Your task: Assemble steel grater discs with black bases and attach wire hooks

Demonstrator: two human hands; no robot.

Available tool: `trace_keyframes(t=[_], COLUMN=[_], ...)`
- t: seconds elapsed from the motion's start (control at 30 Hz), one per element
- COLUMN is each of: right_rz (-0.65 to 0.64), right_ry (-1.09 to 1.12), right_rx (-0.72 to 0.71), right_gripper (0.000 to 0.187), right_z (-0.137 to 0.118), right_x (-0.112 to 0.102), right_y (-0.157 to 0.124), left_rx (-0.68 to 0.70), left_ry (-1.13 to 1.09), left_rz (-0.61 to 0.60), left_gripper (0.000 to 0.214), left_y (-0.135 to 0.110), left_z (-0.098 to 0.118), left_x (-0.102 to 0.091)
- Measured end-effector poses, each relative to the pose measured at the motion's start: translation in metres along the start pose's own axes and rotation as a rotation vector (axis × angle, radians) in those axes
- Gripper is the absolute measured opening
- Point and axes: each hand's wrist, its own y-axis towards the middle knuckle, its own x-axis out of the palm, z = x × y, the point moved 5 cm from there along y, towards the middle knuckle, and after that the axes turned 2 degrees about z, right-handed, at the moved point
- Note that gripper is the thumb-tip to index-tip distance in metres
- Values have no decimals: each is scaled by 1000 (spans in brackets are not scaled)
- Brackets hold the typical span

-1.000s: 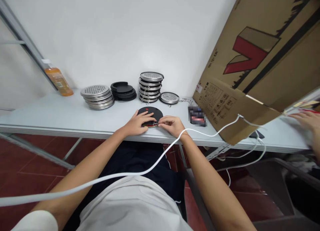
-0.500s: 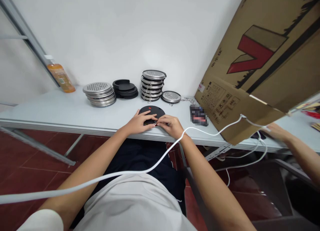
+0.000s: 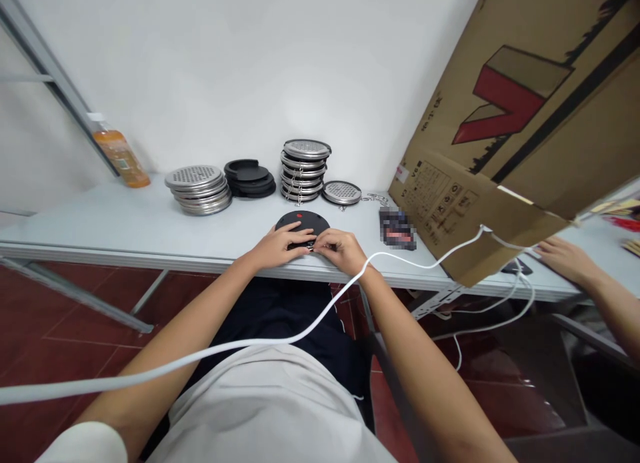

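Observation:
A black round lid (image 3: 303, 221) with a small red mark lies near the table's front edge, partly covered by my hands. My left hand (image 3: 281, 247) holds it from the left, its fingers across the top and its thumb by the front rim. My right hand (image 3: 339, 247) is closed in a pinch at the right front rim, on what looks like a small shiny metal clip. The fingertips hide most of that part. Beyond the lid stands a stack of round metal grates in black rims with metal clips (image 3: 304, 172). One more rimmed grate (image 3: 342, 192) lies beside it.
To the left are stacked perforated metal discs (image 3: 195, 176), black rings (image 3: 249, 177) and an orange bottle (image 3: 121, 157). Loose metal clips (image 3: 377, 199) and a blurred dark packet (image 3: 397, 229) lie right. A cardboard box (image 3: 465, 203), a white cable (image 3: 300, 336) and another person's hand (image 3: 565, 257) are nearby.
Both hands stay at the lid's front rim with only slight finger movement. The other person's hand at the far right has shifted a little. The view has moved slightly.

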Motion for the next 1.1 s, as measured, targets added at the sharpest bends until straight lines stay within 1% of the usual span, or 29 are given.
trace_keyframes(t=[0.23,0.53,0.8,1.1], right_rz=[1,-49,-29,-36], right_ry=[-41,-77,-159,-175], right_rx=[7,27,4,-50], right_gripper=[12,10,8,9], right_z=[2,-1,-1,-1], right_x=[1,2,3,3], right_y=[1,4,4,4], left_rx=[5,5,-20,-15], left_ry=[20,11,-29,-56], left_rz=[9,-4,15,27], left_gripper=[49,46,42,40], left_y=[0,1,4,7], left_z=[-1,-5,-6,-10], left_x=[0,3,3,5])
